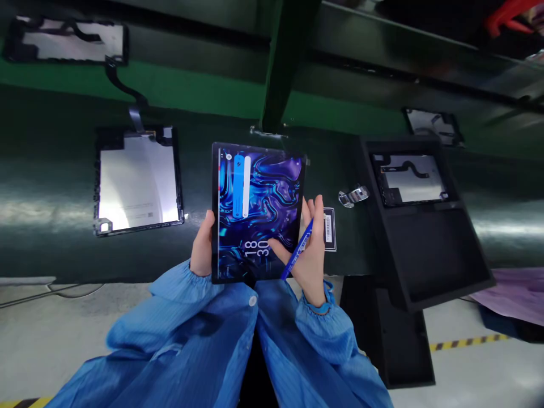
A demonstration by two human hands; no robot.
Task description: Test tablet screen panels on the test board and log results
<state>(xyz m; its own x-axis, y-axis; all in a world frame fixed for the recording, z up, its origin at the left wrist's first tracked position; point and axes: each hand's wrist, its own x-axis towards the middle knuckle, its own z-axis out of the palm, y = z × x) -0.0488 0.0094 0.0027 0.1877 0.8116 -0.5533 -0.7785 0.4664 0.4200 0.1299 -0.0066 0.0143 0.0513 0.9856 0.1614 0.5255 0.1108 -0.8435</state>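
I hold a tablet (pixel 255 209) upright in front of me, its screen lit with a blue and purple swirl and the digits 18 30. My left hand (pixel 202 245) grips its left edge, fingers wrapped behind. My right hand (pixel 309 249) grips the right edge with the thumb on the screen, and a blue pen (pixel 298 250) is tucked between its fingers. Both sleeves are blue.
A dark green conveyor belt (pixel 51 187) runs across. On it lie an open tablet back with a silver panel (pixel 138 180), another at far left (pixel 68 42), a barcode label (pixel 329 228) and a clear clip (pixel 353 196). A black tray (pixel 429 249) holding a part stands right.
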